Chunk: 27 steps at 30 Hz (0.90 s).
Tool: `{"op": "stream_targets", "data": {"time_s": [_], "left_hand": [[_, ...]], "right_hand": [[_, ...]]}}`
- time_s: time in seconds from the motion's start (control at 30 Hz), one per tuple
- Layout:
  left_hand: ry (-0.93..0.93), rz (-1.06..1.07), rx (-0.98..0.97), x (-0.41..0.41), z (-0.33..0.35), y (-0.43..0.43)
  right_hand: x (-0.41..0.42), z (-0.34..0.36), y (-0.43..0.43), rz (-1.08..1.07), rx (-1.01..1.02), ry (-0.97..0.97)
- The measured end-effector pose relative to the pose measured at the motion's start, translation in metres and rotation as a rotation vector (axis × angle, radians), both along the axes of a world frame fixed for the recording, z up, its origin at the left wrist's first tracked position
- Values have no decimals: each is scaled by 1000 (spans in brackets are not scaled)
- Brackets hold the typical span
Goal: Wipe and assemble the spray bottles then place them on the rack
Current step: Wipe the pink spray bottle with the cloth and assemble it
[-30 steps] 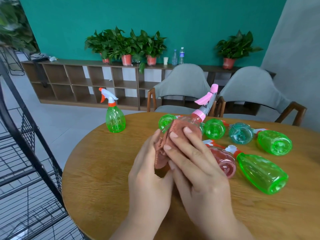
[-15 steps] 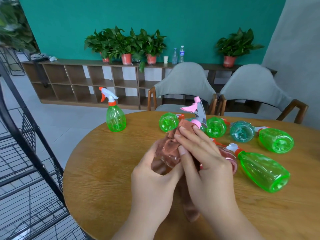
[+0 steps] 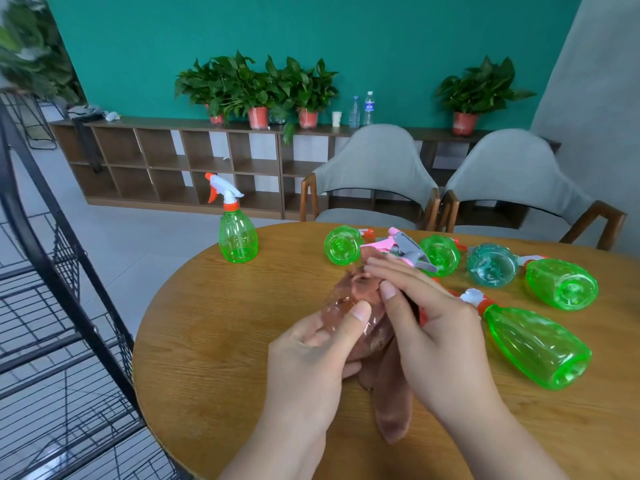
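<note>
Inspection of the work position, centre of frame.

**Grips.** The left hand point(image 3: 308, 362) grips the translucent pink plastic spray bottle point(image 3: 341, 308) round its lower body. The thumb lies across the near wall and the fingers are curled underneath. The right hand point(image 3: 436, 337) holds the brown microfibre cloth point(image 3: 391, 407) pinched against the bottle's shoulder between thumb and fingers. The cloth's loose tail hangs down onto the round wooden table point(image 3: 214, 341).

**Location of the item.** The bottle is held low over the table at centre frame. Whether its base touches the wood cannot be told.

**Governing relation.** The bottle's long axis runs from its base in the left palm, lower centre, up and to the right. It ends at the pink and grey trigger head point(image 3: 401, 245), already fitted, at upper centre. The cloth hand sits at the neck end, so wiping strokes would likely run along this axis. The black wire rack point(image 3: 69, 268) stands at the left edge of frame. It is well apart from the bottle and on the left hand's side, so that hand is judged better placed for the transfer.

**Other stock.**
- One green plastic spray bottle with white and orange trigger point(image 3: 238, 237) stands upright at the table's far left edge.
- A large green bottle point(image 3: 533, 348) lies on its side at right.
- Further green bottles and a teal bottle point(image 3: 491, 265) lie behind it.
</note>
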State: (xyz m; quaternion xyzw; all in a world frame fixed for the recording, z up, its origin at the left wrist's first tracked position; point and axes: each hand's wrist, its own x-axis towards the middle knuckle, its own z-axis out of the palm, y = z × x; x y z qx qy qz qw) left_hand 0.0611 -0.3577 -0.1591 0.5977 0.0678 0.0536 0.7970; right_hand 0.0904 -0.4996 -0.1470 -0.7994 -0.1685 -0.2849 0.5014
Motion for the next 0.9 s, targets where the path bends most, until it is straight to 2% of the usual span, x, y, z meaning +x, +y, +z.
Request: {"op": "stream_targets", "data": {"time_s": [0.13,0.4,0.53,0.63,0.77,0.9], "left_hand": [[-136,78,133,-3,4,0],[-482,315,616,4,-5,15],[-656,361,877,2,-2,15],[-707,359,984,1,-3,10],[-714,279,869,6,-12,9],[-684,162,538,2,-8,2]], "right_hand": [[0,1,0,-66,107,20],[-13,1,12,23,-76,-156],[-8,4,7,38,176,-57],[-11,-1,14,36,319,-5],[-15,-7,21,32,415,-12],[-15,-11,18,48,525,-6]]}}
